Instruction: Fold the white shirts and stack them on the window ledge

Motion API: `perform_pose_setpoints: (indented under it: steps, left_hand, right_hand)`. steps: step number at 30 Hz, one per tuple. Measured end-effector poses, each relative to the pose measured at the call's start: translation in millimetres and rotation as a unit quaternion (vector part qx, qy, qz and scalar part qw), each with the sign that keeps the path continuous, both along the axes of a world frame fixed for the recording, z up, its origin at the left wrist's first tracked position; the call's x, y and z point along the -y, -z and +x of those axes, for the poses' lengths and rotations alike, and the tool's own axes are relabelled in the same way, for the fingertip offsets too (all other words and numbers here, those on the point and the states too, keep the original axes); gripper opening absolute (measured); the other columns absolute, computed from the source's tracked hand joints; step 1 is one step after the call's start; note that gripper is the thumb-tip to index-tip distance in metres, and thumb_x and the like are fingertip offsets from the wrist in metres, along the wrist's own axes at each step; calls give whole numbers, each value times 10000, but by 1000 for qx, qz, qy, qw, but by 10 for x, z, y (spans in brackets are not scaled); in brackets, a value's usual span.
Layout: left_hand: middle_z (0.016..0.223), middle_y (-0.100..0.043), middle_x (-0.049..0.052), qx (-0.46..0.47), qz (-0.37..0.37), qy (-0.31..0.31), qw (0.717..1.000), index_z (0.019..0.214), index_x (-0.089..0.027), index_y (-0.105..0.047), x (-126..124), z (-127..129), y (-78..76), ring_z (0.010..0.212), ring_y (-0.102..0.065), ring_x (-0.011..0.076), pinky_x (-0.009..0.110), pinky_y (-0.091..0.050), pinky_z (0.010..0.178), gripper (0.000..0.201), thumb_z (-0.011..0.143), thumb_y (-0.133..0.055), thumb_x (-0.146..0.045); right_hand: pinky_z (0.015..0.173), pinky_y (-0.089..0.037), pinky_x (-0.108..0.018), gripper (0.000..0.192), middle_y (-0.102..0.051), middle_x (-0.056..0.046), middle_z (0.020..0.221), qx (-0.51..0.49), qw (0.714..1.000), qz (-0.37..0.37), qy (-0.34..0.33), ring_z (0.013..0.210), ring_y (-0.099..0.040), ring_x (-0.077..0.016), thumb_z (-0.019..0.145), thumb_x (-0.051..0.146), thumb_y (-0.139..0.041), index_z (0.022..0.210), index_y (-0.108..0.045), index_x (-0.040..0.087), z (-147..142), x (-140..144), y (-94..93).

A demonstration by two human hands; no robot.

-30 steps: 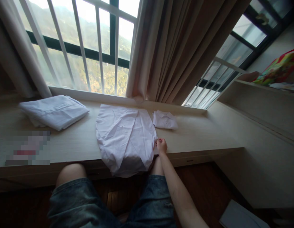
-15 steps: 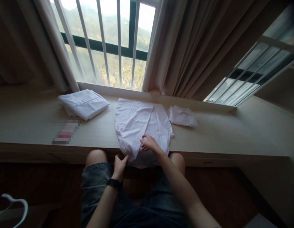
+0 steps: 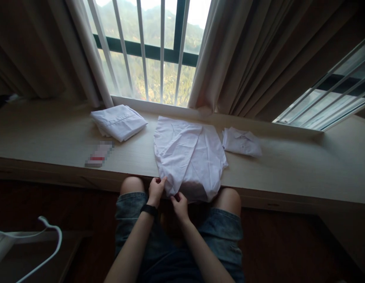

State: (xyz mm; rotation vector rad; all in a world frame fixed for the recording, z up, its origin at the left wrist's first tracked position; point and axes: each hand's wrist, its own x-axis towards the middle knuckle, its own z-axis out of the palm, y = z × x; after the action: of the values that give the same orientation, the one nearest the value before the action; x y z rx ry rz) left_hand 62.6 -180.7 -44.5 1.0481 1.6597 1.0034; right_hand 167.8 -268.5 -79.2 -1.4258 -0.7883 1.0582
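Both hands are pinching the white shirt [image 3: 190, 157], which is lying on the table [image 3: 288, 169]: left hand [image 3: 157, 190] and right hand [image 3: 180, 203] are closing their grip on its hanging lower edge.

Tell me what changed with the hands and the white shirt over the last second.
The right hand left the shirt's right edge and came down to its near hem. The left hand came into view and pinched the hem too. The folded shirt and small white piece stayed put.
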Motion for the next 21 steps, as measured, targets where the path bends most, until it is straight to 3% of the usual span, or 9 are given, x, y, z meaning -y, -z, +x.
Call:
perform_pose_setpoints:
  steps: [5, 8, 11, 13, 16, 18, 21]
  left_hand:
    - [614, -609, 10, -42, 11, -6, 999, 681, -190, -605, -52, -82, -75, 669, -592, 194, 280, -444, 635, 271, 741, -643, -452]
    - [643, -607, 14, -78, 25, -30, 996, 735, -198, -594, -25, -146, -148, 672, -586, 199, 300, -451, 662, 208, 776, -603, -402]
    - [740, -622, 34, -125, 55, -51, 989, 816, -206, -580, -82, -167, -302, 734, -591, 218, 339, -464, 742, 146, 798, -587, -351]
    - [817, -636, 57, -191, 117, -23, 974, 855, -205, -588, -198, -141, -431, 815, -605, 240, 367, -470, 821, 123, 813, -583, -321]
    - [1049, -662, 127, -311, 231, 56, 920, 981, -188, -642, -451, -64, -569, 1050, -594, 297, 422, -441, 971, 190, 844, -588, -307]
    - [1279, -613, 155, -355, 270, 107, 889, 1118, -196, -655, -626, -21, -580, 1236, -514, 343, 468, -395, 1052, 304, 851, -618, -336]
    - [1450, -508, 170, -371, 270, 158, 874, 1244, -196, -626, -834, -10, -478, 1364, -407, 391, 522, -338, 1118, 449, 833, -665, -375]
  right_hand:
    - [652, -474, -282, 249, -675, -33, 708, -107, 992, -52, -31, 693, -586, -190, 616, 352, -651, 763, -678, 152, 80, -12, 45]
    - [679, -476, -271, 282, -685, -34, 760, -93, 995, -34, -2, 742, -597, -192, 609, 362, -681, 807, -682, 161, 185, -33, 96]
    - [704, -481, -282, 349, -701, -44, 803, -59, 998, -9, 7, 770, -616, -200, 697, 491, -660, 835, -680, 171, 231, -95, 120]
    - [681, -471, -297, 398, -691, -54, 719, 11, 999, -32, -27, 731, -619, -217, 712, 568, -642, 734, -670, 171, 249, -139, 107]
    - [664, -450, -317, 370, -717, -92, 725, 169, 980, -72, -74, 738, -651, -259, 774, 539, -615, 720, -705, 184, 308, -164, 18]
    - [675, -443, -329, 336, -728, -121, 752, 288, 950, -98, -77, 750, -672, -275, 839, 489, -583, 747, -734, 203, 387, -177, -108]
    - [690, -436, -350, 375, -699, -144, 695, 433, 891, -121, -63, 712, -667, -279, 892, 482, -555, 697, -733, 215, 575, -305, -391]
